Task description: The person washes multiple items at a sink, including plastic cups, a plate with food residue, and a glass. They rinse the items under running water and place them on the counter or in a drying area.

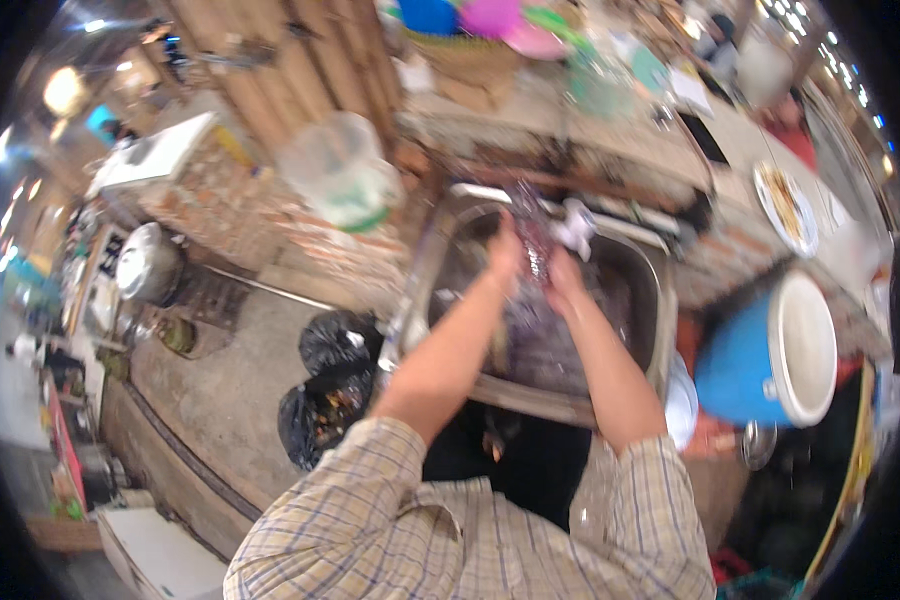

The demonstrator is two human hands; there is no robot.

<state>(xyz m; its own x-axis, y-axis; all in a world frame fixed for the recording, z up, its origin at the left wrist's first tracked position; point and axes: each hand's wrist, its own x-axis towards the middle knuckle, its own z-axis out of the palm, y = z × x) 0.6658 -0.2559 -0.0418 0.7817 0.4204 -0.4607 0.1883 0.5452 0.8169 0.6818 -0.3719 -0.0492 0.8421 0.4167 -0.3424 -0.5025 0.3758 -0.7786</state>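
Above a stainless steel sink (664, 330) I hold a purple, see-through ribbed object (534, 244), perhaps a glass or a bottle; blur hides its exact kind. My left hand (504, 255) presses on its left side, and my right hand (562, 279) is around its right side. Close by the right fingers is a white plastic tap (576, 227). Below my hands the basin looks wet, with purplish, blurred shapes in it that I cannot make out.
A clear plastic bucket (330, 161) stands on the brick ledge at left. Black rubbish bags (322, 420) lie on the floor below it. To the right are a blue bucket (735, 360) and a plate of food (786, 206) on the counter. A large metal pot (148, 266) sits farther left.
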